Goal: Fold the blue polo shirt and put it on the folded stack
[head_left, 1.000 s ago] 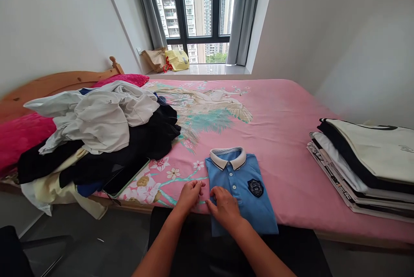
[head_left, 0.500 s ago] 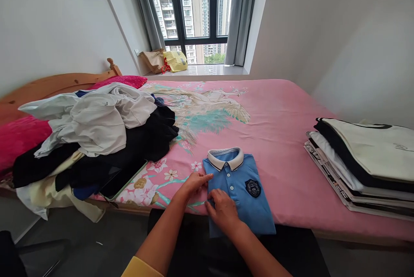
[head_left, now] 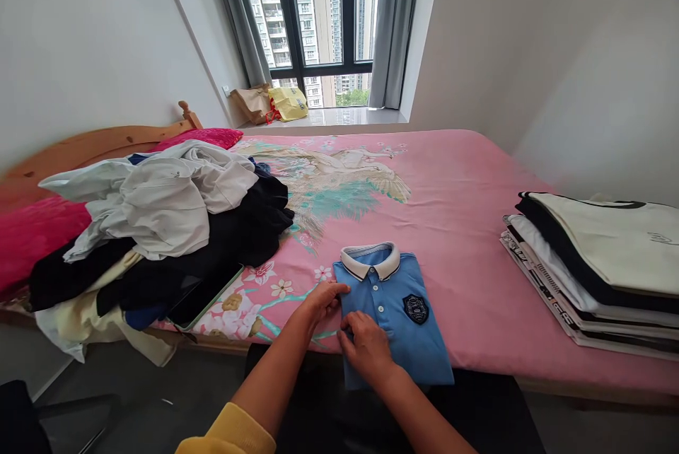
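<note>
Two hands, left hand (head_left: 325,298) and right hand (head_left: 367,342), at blue shirt's (head_left: 395,312) left side. Fingers curled, narrow; can't tell if pinching cloth. Clothes stack (head_left: 599,263) right of shirt.

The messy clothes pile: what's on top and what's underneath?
Crumpled white clothes are on top. Below, black clothes and cream clothes peek out. Anything deeper is covered.

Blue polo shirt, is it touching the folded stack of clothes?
Apart: the head view shows bare pink sheet between the blue polo shirt and the folded stack.
</note>
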Demonstrator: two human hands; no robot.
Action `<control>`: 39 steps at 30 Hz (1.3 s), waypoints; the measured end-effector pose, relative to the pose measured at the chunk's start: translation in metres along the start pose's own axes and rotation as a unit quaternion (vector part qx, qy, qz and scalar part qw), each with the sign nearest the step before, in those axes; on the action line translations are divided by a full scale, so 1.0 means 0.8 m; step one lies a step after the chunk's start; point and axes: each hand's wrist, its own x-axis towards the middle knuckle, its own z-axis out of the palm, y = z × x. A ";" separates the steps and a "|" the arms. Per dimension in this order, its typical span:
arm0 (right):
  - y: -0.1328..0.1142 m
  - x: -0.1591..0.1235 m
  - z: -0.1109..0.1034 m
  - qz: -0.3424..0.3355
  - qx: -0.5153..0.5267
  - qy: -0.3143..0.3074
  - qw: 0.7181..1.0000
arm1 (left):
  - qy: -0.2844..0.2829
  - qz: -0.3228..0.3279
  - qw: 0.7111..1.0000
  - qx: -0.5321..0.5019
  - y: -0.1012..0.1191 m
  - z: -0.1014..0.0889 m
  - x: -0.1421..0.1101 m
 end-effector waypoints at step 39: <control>0.188 -0.086 -0.103 0.278 0.365 0.143 0.877 | 0.190 0.244 0.939 0.148 -0.121 0.032 -0.104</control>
